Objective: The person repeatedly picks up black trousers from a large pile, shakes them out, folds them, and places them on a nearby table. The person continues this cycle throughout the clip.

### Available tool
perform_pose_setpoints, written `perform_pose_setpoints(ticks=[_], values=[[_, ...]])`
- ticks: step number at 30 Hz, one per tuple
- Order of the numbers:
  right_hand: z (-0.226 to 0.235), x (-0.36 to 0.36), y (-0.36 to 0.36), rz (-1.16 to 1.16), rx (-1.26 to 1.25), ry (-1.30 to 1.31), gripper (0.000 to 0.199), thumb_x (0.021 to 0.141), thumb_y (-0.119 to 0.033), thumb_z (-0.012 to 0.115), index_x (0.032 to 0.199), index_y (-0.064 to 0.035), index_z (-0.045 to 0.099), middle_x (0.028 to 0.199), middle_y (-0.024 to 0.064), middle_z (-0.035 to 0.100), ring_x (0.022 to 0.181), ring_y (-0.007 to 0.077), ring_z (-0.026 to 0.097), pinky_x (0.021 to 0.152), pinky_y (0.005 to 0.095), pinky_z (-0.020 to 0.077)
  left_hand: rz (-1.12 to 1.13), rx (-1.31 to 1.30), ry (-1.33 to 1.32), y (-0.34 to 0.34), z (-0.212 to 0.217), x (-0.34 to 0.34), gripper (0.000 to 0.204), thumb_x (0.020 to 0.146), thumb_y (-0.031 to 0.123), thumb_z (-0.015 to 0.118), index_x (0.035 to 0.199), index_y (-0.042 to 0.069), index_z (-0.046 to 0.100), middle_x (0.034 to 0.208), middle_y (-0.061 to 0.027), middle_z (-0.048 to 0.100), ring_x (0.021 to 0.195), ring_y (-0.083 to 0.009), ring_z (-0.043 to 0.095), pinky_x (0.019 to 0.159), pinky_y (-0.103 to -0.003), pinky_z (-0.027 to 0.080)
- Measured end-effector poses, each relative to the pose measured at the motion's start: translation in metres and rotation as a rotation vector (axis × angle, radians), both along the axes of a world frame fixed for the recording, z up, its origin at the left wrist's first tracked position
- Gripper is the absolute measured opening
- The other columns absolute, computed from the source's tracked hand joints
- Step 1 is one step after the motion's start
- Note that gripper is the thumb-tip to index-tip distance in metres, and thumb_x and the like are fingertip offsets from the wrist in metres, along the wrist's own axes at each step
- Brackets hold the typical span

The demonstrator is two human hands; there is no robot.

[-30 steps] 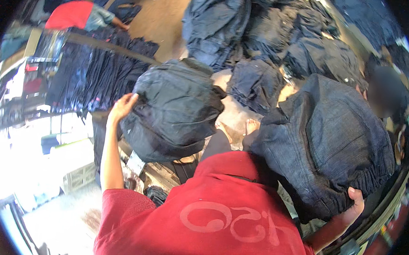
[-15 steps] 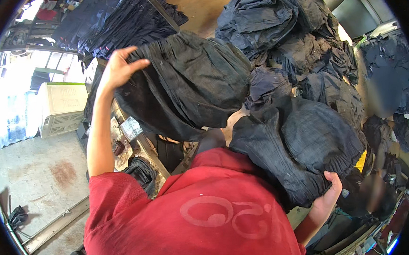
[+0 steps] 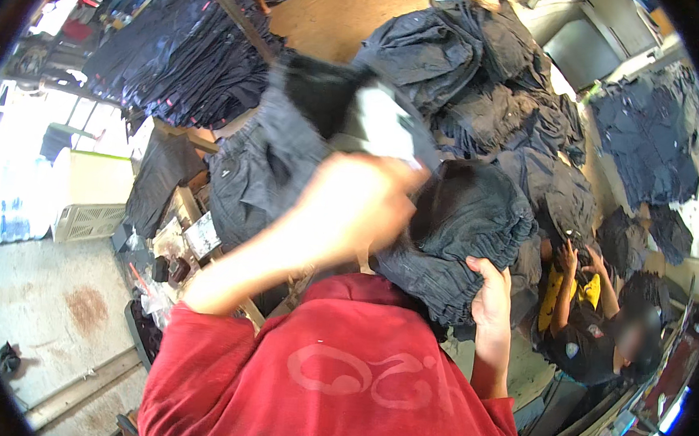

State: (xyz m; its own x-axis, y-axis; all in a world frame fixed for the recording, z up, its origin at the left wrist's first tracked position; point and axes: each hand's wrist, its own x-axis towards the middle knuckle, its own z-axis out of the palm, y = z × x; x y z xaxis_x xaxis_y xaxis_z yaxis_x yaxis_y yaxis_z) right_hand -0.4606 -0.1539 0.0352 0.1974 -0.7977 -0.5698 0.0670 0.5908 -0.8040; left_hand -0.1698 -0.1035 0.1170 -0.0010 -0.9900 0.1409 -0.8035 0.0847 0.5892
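Note:
A dark garment with a gathered elastic edge (image 3: 460, 262) lies across my lap, in front of my red shirt. My right hand (image 3: 492, 293) is closed on its gathered edge, thumb on top. Above the left part of the dark cloth is my left hand (image 3: 363, 203), smeared by motion, so its fingers cannot be made out. Just beyond it, the raised cloth (image 3: 291, 125) opens around a black hollow, and a blurred white patch (image 3: 384, 123) shows there. The lower left of the cloth hangs in folds.
A large heap of dark garments (image 3: 426, 49) rises ahead. Stacked dark cloth (image 3: 182, 60) lies far left, beyond a metal bar. At left stand a cream box-shaped appliance (image 3: 92, 196) and a cluttered bench. A co-worker in dark clothing (image 3: 587, 348) sits at right, hands raised.
My left hand has swept right and nearer, across the cloth. My right hand has moved left and slightly up with the gathered edge. A white patch now shows.

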Motion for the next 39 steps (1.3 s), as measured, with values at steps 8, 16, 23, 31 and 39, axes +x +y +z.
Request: perform_pose_setpoints(ticks=[8,16,23,31,39], values=[[-0.043,-0.008,-0.001,0.235,0.174,-0.096,0.038,0.098,-0.022,0.07,0.131,-0.0036,0.066,0.118,0.0079,0.074,0.101,0.021,0.071,0.091,0.0378,0.0573,-0.324,0.227,-0.107,0.03,-0.052,-0.15,0.038,0.09,0.018,0.066,0.122,-0.002,0.066,0.102,-0.0125,0.072,0.091,-0.0293,0.073,0.076,-0.04,0.058],[0.033,-0.064,0.004,-0.02,0.017,0.122,0.037,0.09,-0.016,0.07,0.123,-0.0002,0.066,0.122,0.0135,0.069,0.111,0.0252,0.068,0.1,0.0432,0.0546,0.624,-0.382,0.124,0.061,-0.097,0.096,0.024,0.088,0.023,0.082,0.109,0.011,0.079,0.105,-0.0112,0.075,0.098,-0.0281,0.071,0.089,-0.041,0.056],[0.067,-0.125,-0.011,-0.163,-0.03,0.037,0.05,0.087,-0.013,0.074,0.132,0.0072,0.061,0.126,0.0175,0.067,0.111,0.0301,0.068,0.102,0.042,0.0538,1.285,0.363,0.028,0.16,-0.267,0.308,0.105,0.077,0.068,0.083,0.143,-0.008,0.051,0.134,-0.0326,0.065,0.129,-0.0413,0.064,0.109,-0.048,0.049],[0.041,-0.142,0.007,-0.27,-0.209,0.143,0.044,0.088,-0.013,0.076,0.127,0.0039,0.065,0.116,0.011,0.073,0.099,0.0258,0.072,0.092,0.0402,0.0577,0.891,0.006,0.469,0.154,-0.195,0.289,0.04,0.078,0.03,0.094,0.088,0.008,0.063,0.103,-0.0102,0.074,0.105,-0.0193,0.069,0.091,-0.034,0.052],[0.037,-0.128,0.017,-0.232,-0.026,0.08,0.053,0.084,-0.012,0.075,0.134,0.0006,0.062,0.121,0.0093,0.068,0.105,0.0244,0.067,0.094,0.0387,0.0541,0.73,0.375,0.503,0.144,-0.133,0.216,0.056,0.097,0.043,0.075,0.125,-0.005,0.07,0.111,-0.0118,0.078,0.105,-0.0167,0.069,0.097,-0.033,0.051]])
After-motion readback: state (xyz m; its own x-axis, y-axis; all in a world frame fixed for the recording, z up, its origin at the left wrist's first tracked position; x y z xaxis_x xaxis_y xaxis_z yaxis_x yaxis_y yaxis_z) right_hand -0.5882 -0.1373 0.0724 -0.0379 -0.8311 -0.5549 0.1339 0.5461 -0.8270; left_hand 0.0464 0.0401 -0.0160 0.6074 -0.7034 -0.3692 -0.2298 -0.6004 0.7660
